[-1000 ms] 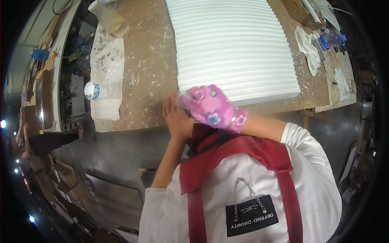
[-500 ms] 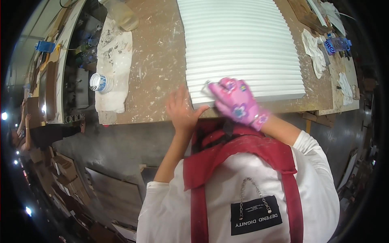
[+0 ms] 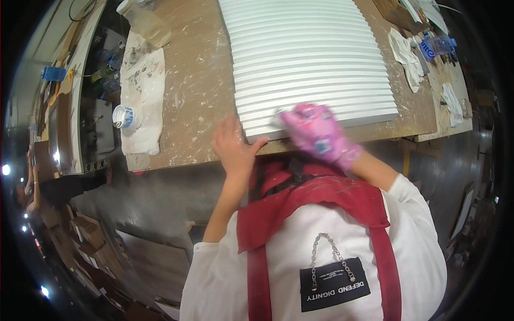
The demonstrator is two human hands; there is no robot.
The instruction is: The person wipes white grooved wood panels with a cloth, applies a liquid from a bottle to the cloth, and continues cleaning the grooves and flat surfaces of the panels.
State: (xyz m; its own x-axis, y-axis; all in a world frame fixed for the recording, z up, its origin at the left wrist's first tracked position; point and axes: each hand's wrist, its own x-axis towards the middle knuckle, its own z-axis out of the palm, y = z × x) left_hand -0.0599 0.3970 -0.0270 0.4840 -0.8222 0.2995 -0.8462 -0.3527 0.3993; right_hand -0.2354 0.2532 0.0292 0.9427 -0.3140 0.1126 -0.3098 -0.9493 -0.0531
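Observation:
A white ribbed panel point(image 3: 310, 64) lies flat across the worktable, its near edge toward me. My left hand point(image 3: 235, 144) is bare, fingers spread at the panel's near left corner, with the thumb along the near edge. Over the panel's near part, my right hand point(image 3: 317, 134) wears a pink flowered glove and is closed. A small pale wad point(image 3: 279, 117) pokes out at its fingertips. Motion blurs it, so I cannot tell whether it is cloth or paper. The glove hides the rest of it.
The brown worktable point(image 3: 195, 91) is speckled with paint. On its left, a white cup point(image 3: 126, 117) sits on a stained cloth point(image 3: 144, 96), near a cloudy plastic jug point(image 3: 147, 24). To the right are a white rag point(image 3: 405, 59) and a plastic bottle point(image 3: 436, 47). Another person point(image 3: 59, 190) is at far left.
The view has shifted slightly, moving the table and panel a little left in the picture. My right hand stays near the panel's near edge, blurred. My left hand keeps its place at the corner.

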